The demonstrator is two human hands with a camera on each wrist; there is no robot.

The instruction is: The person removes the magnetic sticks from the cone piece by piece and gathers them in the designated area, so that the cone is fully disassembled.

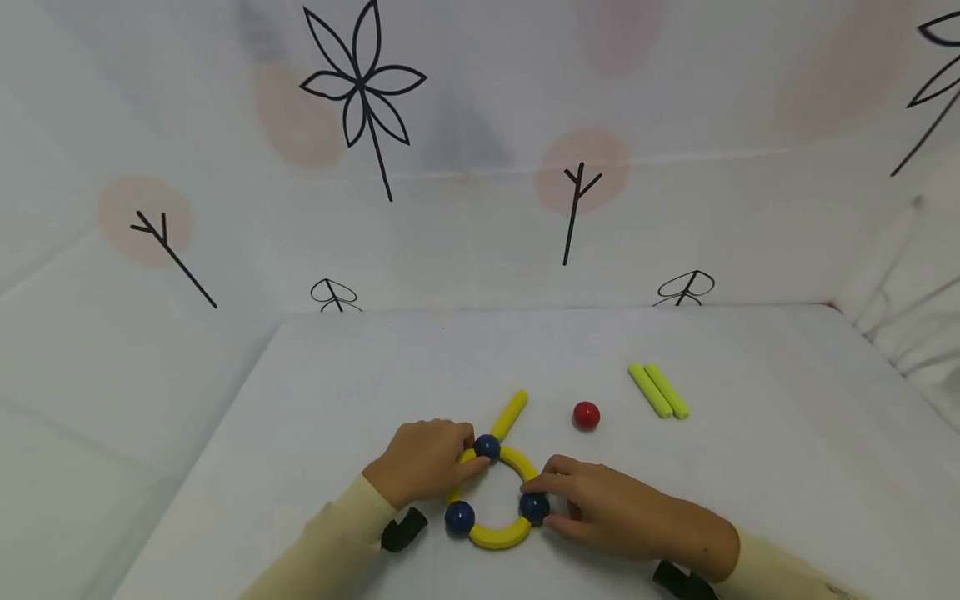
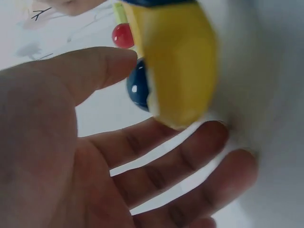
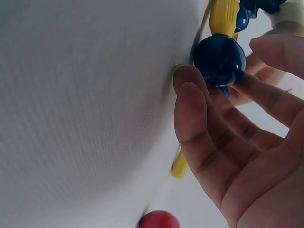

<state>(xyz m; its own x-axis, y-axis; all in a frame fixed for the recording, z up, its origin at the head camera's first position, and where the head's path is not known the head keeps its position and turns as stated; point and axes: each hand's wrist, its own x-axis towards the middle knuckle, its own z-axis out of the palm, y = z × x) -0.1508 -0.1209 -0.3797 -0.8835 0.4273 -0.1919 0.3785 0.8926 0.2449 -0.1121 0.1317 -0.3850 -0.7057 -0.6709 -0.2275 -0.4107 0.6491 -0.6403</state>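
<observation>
Three dark blue balls and curved yellow rods form a ring on the white surface. My left hand (image 1: 427, 458) pinches the top blue ball (image 1: 487, 448) between thumb and index finger. A straight yellow rod (image 1: 511, 414) runs up and away from that ball. At the ring's right side, my right hand (image 1: 611, 508) has its fingers and thumb around another blue ball (image 1: 535, 507); the right wrist view shows fingertips against this ball (image 3: 219, 61). The third blue ball (image 1: 460, 518) sits at lower left. A curved yellow rod (image 1: 500, 535) joins the two lower balls.
A loose red ball (image 1: 587, 415) lies right of the straight rod. Two yellow-green rods (image 1: 658, 391) lie side by side farther back. White printed cloth (image 1: 465, 242) rises behind the white tabletop (image 1: 337, 375).
</observation>
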